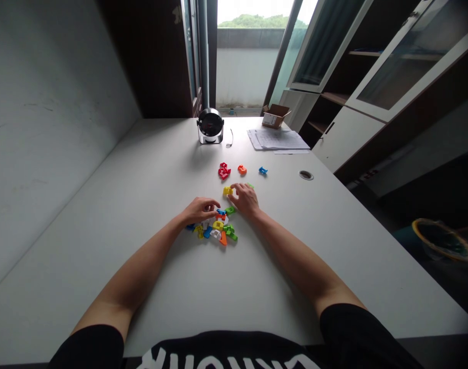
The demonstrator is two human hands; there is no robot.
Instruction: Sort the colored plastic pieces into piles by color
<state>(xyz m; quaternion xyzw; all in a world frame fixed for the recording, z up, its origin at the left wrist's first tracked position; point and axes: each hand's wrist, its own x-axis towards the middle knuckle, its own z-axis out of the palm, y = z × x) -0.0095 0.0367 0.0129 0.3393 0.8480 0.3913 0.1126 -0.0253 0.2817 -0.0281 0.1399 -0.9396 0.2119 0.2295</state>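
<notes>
My right hand [246, 200] has its thumb and fingertips closed at the right side of a yellow plastic piece [227, 190]. A light green piece [250, 185] shows partly behind that hand. My left hand [201, 209] is curled at the left edge of a pile, with thumb and forefinger at a small blue plastic piece [220, 211]. The pile mixes a yellow piece [218, 225], an orange piece [223, 239], a green piece [230, 210], a white piece [216, 234] and several others. My left fingers partly hide some of them.
Farther back lie a cluster of red pieces [224, 171], an orange piece [242, 169] and a blue piece [262, 170]. Behind them stand a small black fan [210, 125], papers [278, 139] and an open cardboard box [275, 117]. A round cable hole [306, 175] is in the white table [142, 169].
</notes>
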